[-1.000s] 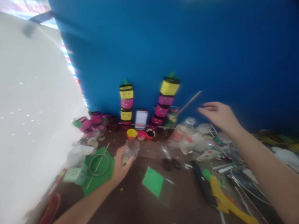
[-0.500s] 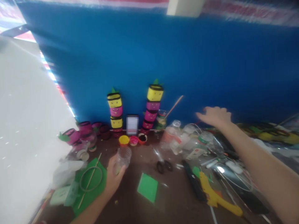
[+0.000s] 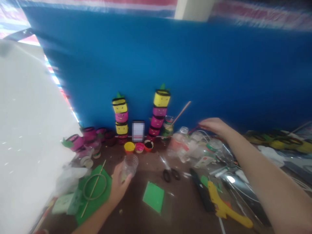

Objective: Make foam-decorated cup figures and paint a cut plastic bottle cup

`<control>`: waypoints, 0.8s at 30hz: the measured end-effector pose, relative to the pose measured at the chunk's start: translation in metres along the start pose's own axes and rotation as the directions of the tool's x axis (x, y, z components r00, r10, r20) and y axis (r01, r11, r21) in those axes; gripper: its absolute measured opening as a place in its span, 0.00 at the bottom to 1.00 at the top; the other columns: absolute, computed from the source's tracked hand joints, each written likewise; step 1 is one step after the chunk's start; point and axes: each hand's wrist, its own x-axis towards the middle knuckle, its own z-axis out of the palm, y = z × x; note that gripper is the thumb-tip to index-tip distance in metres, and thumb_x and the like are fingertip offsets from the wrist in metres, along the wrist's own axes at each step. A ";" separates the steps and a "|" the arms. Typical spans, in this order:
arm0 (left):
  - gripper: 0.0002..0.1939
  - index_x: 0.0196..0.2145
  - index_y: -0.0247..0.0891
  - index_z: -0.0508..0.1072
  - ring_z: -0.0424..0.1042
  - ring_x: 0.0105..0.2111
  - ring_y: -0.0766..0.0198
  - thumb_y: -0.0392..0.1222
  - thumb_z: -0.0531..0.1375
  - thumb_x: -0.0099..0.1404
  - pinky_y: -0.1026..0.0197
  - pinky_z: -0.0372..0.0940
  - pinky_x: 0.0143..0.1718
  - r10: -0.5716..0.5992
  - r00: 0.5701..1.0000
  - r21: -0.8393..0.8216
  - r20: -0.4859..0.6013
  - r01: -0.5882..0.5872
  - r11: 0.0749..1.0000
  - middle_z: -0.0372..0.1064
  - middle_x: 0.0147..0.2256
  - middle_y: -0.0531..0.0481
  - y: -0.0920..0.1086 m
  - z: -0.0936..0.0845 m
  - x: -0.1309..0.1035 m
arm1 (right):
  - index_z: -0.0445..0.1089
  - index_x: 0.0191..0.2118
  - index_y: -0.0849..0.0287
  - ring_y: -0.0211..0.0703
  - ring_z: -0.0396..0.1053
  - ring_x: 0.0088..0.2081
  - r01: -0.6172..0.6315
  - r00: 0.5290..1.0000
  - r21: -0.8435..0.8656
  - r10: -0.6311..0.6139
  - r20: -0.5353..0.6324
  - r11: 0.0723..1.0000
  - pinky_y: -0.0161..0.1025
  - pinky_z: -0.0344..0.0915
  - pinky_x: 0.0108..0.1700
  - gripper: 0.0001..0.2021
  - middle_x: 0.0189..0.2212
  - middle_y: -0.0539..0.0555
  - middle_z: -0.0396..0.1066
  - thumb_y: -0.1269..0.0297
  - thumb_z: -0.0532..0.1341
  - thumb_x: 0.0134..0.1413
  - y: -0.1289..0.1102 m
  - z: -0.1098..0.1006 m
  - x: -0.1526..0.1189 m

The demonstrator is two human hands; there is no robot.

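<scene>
My left hand (image 3: 119, 182) is closed around a clear plastic cup (image 3: 130, 165) with ridged sides, just above the brown table (image 3: 133, 208). At the back right, my right hand (image 3: 212, 125) reaches over a cluster of clear plastic bottles (image 3: 182, 139), its fingers pinched together. A thin reddish stick (image 3: 194, 128) shows at those fingertips, blurred. Small pots of yellow paint (image 3: 129, 147), pink paint (image 3: 139, 147) and black paint (image 3: 148, 145) stand beyond the cup. Below the cup and to its right lies a green paper square (image 3: 153, 196).
Two stacked yellow-and-magenta planters (image 3: 120, 115) lean on the blue wall (image 3: 136, 58), a phone (image 3: 138, 131) between them. Scissors (image 3: 170, 172), a black-handled tool (image 3: 202, 191) and a yellow glue gun (image 3: 226, 208) lie right of centre. Green sheet (image 3: 83, 208) and ring (image 3: 105, 185) lie left.
My right hand has moved left and slightly down toward the bottles, and its fingers have come together at a thin reddish stick. My left hand stays with the cup.
</scene>
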 end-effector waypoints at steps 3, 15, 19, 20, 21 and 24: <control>0.20 0.45 0.38 0.69 0.68 0.45 0.53 0.47 0.60 0.56 0.52 0.64 0.46 0.021 1.000 0.018 0.019 -0.021 1.000 0.69 0.41 0.45 -0.001 0.001 0.000 | 0.66 0.46 0.63 0.39 0.69 0.38 0.013 0.996 0.027 -0.015 0.086 1.000 0.41 0.69 0.38 0.13 0.42 0.56 0.68 0.62 0.57 0.57 -0.008 0.013 0.000; 0.23 0.52 0.38 0.63 0.63 0.50 0.53 0.43 0.57 0.58 0.48 0.58 0.53 0.032 0.996 0.026 0.089 -0.034 0.999 0.64 0.48 0.42 0.002 0.000 0.000 | 0.68 0.27 0.64 0.34 0.65 0.26 0.153 0.963 -0.296 -0.074 0.259 0.943 0.34 0.63 0.30 0.12 0.24 0.51 0.68 0.61 0.58 0.56 -0.039 0.027 -0.016; 0.23 0.52 0.38 0.62 0.63 0.51 0.54 0.43 0.57 0.59 0.48 0.57 0.53 0.031 0.995 0.031 0.095 -0.034 0.999 0.63 0.48 0.42 0.003 0.000 0.000 | 0.70 0.28 0.65 0.37 0.66 0.29 0.215 0.946 -0.346 -0.107 0.306 0.913 0.35 0.62 0.31 0.12 0.24 0.54 0.70 0.62 0.58 0.56 -0.041 0.027 -0.016; 0.23 0.52 0.38 0.62 0.63 0.51 0.54 0.43 0.57 0.59 0.48 0.57 0.53 0.029 0.995 0.028 0.095 -0.032 0.999 0.63 0.48 0.42 0.003 0.000 0.000 | 0.70 0.31 0.65 0.38 0.67 0.31 0.223 0.943 -0.360 -0.106 0.316 0.906 0.35 0.63 0.33 0.10 0.27 0.54 0.70 0.62 0.58 0.56 -0.040 0.029 -0.015; 0.23 0.51 0.39 0.62 0.63 0.50 0.54 0.43 0.57 0.59 0.48 0.57 0.53 0.027 0.995 0.024 0.092 -0.030 0.999 0.63 0.48 0.42 0.003 0.000 0.000 | 0.70 0.33 0.65 0.38 0.68 0.33 0.229 0.940 -0.373 -0.103 0.326 0.899 0.37 0.65 0.35 0.09 0.31 0.53 0.71 0.63 0.59 0.56 -0.040 0.031 -0.012; 0.23 0.51 0.39 0.63 0.63 0.50 0.54 0.43 0.57 0.58 0.49 0.58 0.52 0.026 0.997 0.016 0.078 -0.027 1.000 0.63 0.48 0.43 0.003 0.000 0.001 | 0.68 0.39 0.63 0.39 0.69 0.37 0.239 0.927 -0.408 -0.082 0.366 0.881 0.41 0.67 0.40 0.09 0.38 0.52 0.70 0.63 0.58 0.57 -0.037 0.038 -0.004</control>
